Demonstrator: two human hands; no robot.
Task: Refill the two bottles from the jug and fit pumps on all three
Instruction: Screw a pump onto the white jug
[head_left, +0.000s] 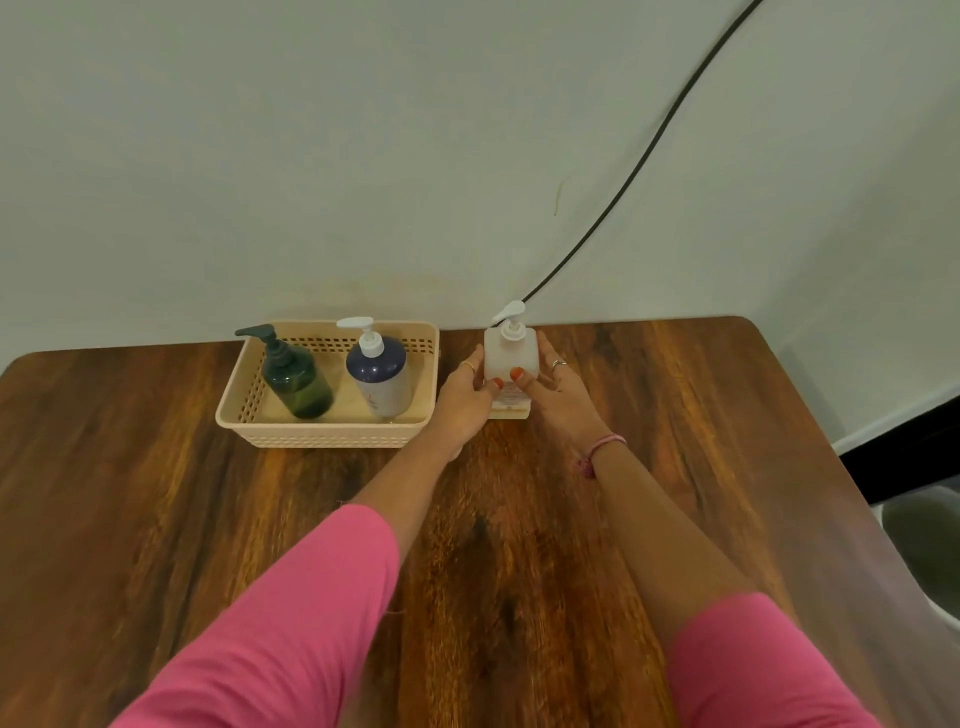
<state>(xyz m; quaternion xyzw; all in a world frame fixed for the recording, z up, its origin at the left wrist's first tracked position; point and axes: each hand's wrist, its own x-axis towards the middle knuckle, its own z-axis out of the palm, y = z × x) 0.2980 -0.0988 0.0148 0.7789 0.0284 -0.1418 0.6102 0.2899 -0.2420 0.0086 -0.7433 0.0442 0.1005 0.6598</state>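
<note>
You had your left hand (467, 396) and right hand (555, 387) gripping the square white pump bottle (510, 364) by its flat sides (likely smooth, slippery, liquid-heavy), thumbs across its front.

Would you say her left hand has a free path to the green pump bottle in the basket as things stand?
Probably yes, once it lets go. The left hand grips the white pump bottle just right of the basket. The blue bottle stands between, but the green pump bottle is open from above.
</note>
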